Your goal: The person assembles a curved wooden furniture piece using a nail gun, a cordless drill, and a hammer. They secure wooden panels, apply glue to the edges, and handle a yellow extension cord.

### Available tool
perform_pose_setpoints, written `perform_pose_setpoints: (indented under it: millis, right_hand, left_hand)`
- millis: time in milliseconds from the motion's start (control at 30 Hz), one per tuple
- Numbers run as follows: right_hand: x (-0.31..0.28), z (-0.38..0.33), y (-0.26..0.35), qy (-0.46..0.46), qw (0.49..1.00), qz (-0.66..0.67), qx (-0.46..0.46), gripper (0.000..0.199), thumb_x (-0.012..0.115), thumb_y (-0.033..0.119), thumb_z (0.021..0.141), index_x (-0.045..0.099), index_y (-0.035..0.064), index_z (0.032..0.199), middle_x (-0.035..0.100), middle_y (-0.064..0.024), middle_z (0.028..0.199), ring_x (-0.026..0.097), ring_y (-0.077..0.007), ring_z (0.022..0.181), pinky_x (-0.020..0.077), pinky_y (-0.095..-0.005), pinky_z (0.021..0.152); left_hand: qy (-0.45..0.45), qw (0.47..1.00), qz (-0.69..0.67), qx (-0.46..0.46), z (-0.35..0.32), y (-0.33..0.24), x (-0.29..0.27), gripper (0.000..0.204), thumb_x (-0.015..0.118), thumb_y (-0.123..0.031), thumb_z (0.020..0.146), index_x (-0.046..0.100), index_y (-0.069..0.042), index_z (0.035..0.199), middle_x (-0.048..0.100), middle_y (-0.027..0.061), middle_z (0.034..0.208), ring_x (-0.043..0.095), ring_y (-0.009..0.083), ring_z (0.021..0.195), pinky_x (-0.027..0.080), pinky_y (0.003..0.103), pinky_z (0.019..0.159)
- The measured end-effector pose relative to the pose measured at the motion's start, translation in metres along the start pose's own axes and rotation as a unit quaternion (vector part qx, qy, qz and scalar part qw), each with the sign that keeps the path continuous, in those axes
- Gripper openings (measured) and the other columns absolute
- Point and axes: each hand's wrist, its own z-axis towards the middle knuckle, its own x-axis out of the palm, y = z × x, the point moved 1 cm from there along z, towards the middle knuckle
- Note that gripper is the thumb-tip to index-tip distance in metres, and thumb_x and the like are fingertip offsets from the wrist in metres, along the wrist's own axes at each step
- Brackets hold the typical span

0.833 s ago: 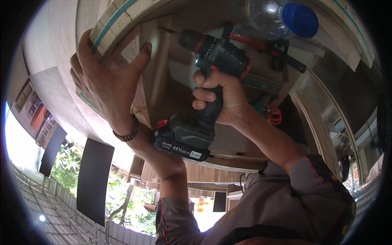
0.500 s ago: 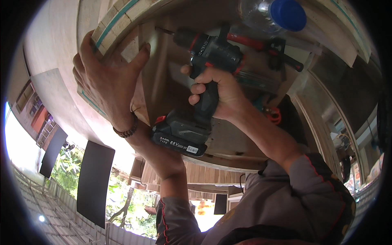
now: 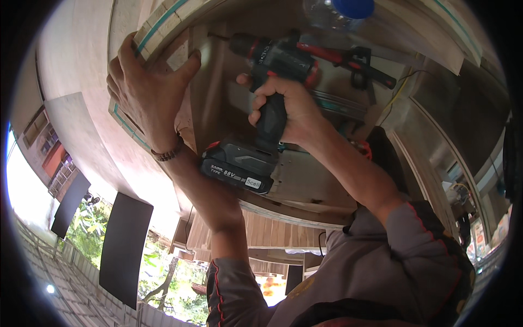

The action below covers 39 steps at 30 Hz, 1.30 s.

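your right hand clenched on dark cordless drill, bit tip at pale wood panel; left hand grasping layered plywood edge. screw driving looks underway, unfinished.

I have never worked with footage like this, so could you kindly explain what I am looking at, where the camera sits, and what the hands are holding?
There is no machine here: these are a person's two bare hands, filmed by a wide fisheye camera worn on the head, so straight edges bend near the rim.

The right hand has its grip around the handle of a dark cordless drill with red trim, its black battery pack at the lower end. The drill's bit points left at a pale upright wooden piece.

The left hand steadies a layered plywood edge with a green stripe.

Behind the drill lie a red-handled clamp and a clear plastic bottle with a blue cap.
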Motion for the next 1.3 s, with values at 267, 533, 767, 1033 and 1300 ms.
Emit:
perform_pose_setpoints:
  millis: [267, 533, 767, 1033, 1300]
  right_hand:
    - [-0.005, -0.009, -0.008, 0.057, 0.998, 0.025, -0.012, 0.018, 0.059, 0.002, 0.085, 0.061, 0.0043, 0.102, 0.066, -0.0044, 0.098, 0.058, -0.01, 0.069, 0.0538, -0.0324, 0.063]
    - [-0.019, -0.114, 0.0, 0.06, 0.994, 0.005, 0.094, 0.027, 0.061, 0.005, 0.085, 0.061, 0.0022, 0.112, 0.062, -0.0032, 0.09, 0.056, -0.0102, 0.063, 0.0522, -0.0308, 0.062]
    - [-0.075, -0.219, 0.035, 0.036, 0.976, -0.17, 0.127, 0.026, 0.059, 0.006, 0.086, 0.06, 0.0007, 0.111, 0.062, -0.0044, 0.092, 0.056, -0.0102, 0.066, 0.05, -0.0317, 0.064]
    - [-0.112, -0.238, 0.094, -0.044, 0.913, -0.37, 0.162, 0.029, 0.059, 0.004, 0.081, 0.06, 0.0035, 0.11, 0.06, -0.0028, 0.087, 0.059, -0.0134, 0.065, 0.0522, -0.0343, 0.065]
    - [-0.066, -0.256, 0.071, 0.048, 0.868, -0.477, 0.131, 0.041, 0.057, 0.003, 0.08, 0.055, 0.0045, 0.121, 0.062, -0.0026, 0.102, 0.058, -0.0131, 0.069, 0.0527, -0.0328, 0.067]
  left_hand:
    - [-0.035, 0.999, 0.007, 0.027, -0.008, 0.004, 0.003, 0.093, 0.086, -0.05, 0.051, 0.058, -0.017, 0.133, 0.061, 0.013, 0.12, 0.055, 0.0361, 0.116, 0.036, 0.051, 0.106]
    - [0.016, 0.999, -0.017, -0.027, -0.008, 0.003, -0.006, 0.113, 0.087, -0.051, 0.052, 0.04, -0.022, 0.151, 0.048, 0.017, 0.14, 0.038, 0.0382, 0.139, 0.014, 0.06, 0.121]
    - [-0.122, 0.973, -0.175, -0.092, -0.158, -0.023, -0.107, 0.084, 0.081, -0.031, 0.075, 0.045, -0.016, 0.149, 0.044, 0.0196, 0.144, 0.04, 0.0403, 0.135, 0.021, 0.057, 0.118]
    - [-0.256, 0.724, -0.222, -0.601, -0.506, -0.081, -0.222, 0.036, 0.073, -0.013, 0.087, 0.067, -0.007, 0.122, 0.07, 0.0085, 0.101, 0.066, 0.0209, 0.092, 0.053, 0.035, 0.082]
    - [-0.535, 0.292, -0.094, -0.787, -0.816, -0.163, -0.204, 0.024, 0.065, -0.009, 0.088, 0.071, -0.004, 0.111, 0.072, 0.0073, 0.084, 0.069, 0.0176, 0.078, 0.058, 0.033, 0.075]
